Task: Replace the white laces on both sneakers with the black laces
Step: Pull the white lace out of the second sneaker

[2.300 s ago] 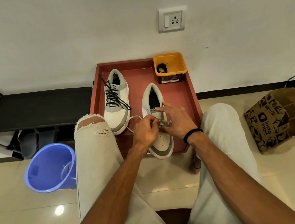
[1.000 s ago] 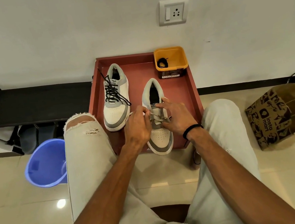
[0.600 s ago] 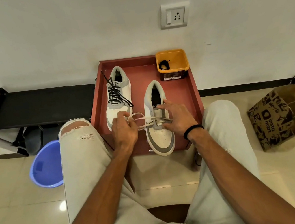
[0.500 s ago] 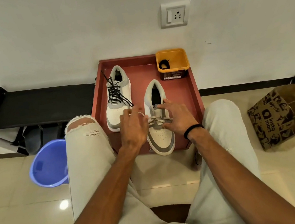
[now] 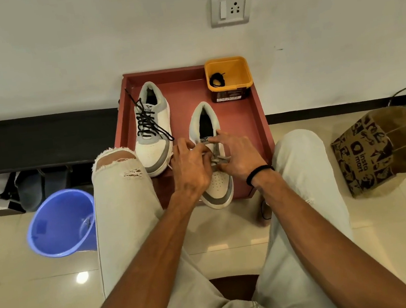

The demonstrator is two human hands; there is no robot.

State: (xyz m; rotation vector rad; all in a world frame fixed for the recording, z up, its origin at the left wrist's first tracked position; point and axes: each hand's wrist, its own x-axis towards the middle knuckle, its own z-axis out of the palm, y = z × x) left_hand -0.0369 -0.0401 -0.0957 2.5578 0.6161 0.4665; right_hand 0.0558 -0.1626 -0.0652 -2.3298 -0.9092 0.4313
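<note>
Two white and grey sneakers lie in a red tray on the floor. The left sneaker carries black laces. The right sneaker has a white lace across its eyelets. My left hand pinches the white lace at the shoe's left side. My right hand rests on the right side of the shoe, fingers on the lace and tongue. A coiled black lace lies in an orange tub at the tray's back right.
A blue bucket stands at my left knee. A black low bench runs along the wall on the left. A printed brown paper bag sits on the right. My knees flank the tray. A wall socket is above.
My left hand pulled a loop of white lace out to the left, then came back to the right sneaker's eyelets. My right hand stayed on the shoe.
</note>
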